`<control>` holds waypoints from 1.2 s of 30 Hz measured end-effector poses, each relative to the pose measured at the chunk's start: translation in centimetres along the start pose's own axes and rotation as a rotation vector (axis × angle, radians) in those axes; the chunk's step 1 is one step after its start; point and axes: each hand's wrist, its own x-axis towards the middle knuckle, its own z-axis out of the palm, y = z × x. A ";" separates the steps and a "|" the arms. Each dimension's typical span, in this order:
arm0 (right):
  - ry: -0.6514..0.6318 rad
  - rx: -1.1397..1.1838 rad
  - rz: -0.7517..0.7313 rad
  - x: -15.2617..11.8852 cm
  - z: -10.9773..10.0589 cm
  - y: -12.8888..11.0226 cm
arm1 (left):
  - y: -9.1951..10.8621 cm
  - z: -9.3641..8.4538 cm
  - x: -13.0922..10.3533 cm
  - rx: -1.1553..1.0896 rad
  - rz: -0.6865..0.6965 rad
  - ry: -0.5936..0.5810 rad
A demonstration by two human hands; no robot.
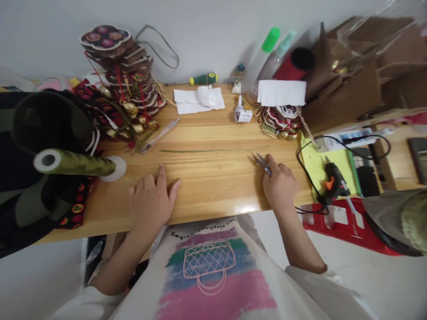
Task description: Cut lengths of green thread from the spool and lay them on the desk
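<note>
My left hand (151, 198) lies on the wooden table (213, 191) with its index finger and thumb apart, holding nothing. Across the table, my right hand (280, 183) is closed around a small pair of scissors (263, 163), whose blades point up and to the left, slightly apart. Between and just beyond the hands, a thin green cord (193, 151) stretches over the wood, its left end above my left index fingertip. Its right part grows faint near the scissors' tips.
Stacked patterned ornaments (110, 53) with bells stand at the back left, near a green ribbon roll (80, 163) and a pen (160, 135). A screwdriver (203, 79) and tissue lie at the back. A glue gun (335, 180) and cardboard box (353, 89) are on the right.
</note>
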 end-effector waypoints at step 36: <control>-0.019 0.007 0.057 1.8 -0.1 -1.1 | -0.1 -0.4 2.0 -0.004 -0.012 -0.003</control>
